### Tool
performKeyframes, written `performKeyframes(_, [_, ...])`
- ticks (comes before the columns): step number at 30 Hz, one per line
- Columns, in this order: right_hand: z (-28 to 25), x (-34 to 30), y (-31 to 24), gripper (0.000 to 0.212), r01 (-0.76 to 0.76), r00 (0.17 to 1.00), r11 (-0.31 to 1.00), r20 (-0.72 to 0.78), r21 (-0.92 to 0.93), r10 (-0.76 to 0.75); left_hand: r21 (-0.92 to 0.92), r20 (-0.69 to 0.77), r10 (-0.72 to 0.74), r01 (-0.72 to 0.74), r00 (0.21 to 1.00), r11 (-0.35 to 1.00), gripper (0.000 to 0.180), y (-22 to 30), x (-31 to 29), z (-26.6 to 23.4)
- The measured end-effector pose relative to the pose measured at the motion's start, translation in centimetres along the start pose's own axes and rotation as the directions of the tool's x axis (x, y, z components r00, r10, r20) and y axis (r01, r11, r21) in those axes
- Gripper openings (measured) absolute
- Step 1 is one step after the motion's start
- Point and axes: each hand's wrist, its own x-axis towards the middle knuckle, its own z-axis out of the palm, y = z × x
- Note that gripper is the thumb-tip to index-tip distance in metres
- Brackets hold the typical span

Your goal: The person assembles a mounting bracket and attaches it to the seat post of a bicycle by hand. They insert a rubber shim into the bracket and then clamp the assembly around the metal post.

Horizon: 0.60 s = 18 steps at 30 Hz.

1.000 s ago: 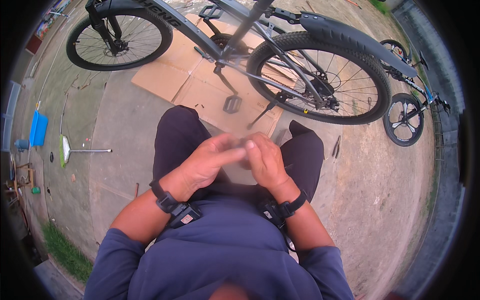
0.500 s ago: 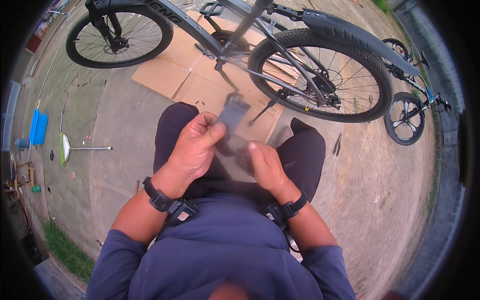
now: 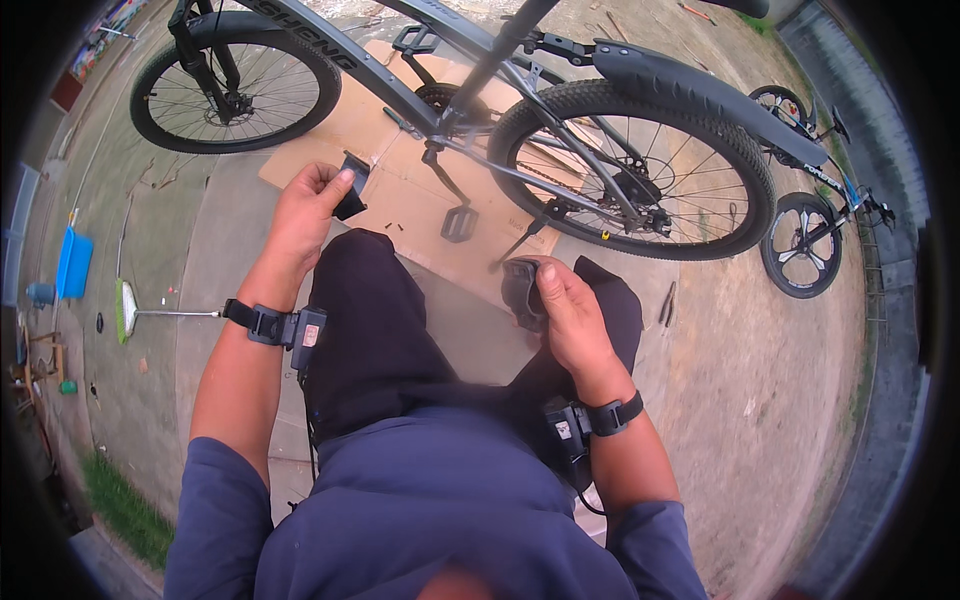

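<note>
My left hand [image 3: 303, 215] is out over the near left edge of the cardboard, its thumb and fingers pinching a small black piece [image 3: 352, 188] with straight edges. My right hand [image 3: 578, 318] is above my right knee. It is closed on a dark curved piece [image 3: 522, 290] that looks like hollow moulded plastic; the fingers behind it are hidden. The two pieces are well apart. Beyond both hands a grey bicycle [image 3: 405, 100] stands upright on its kickstand, with a black mudguard [image 3: 690, 95] over the rear wheel.
Flat cardboard [image 3: 400, 190] lies under the bicycle, with a few tiny dark parts [image 3: 393, 227] on it. Pliers [image 3: 667, 303] rest on the ground at right. A second bicycle [image 3: 803, 240] is farther right. At left are a broom [image 3: 125, 310] and a blue bin [image 3: 75, 262].
My hands have moved apart from in front of my lap. The left went left and farther out with the black piece; the right shifted slightly right, its curved piece now clearer.
</note>
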Motion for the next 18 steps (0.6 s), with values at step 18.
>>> performKeyframes(18, [-1.1,4.7,-11.2,0.029,0.476,0.867,0.691,0.158,-0.544,-0.473,-0.206,0.522,0.114,-0.005,0.845,0.979,0.029,7.1,-3.6,11.4])
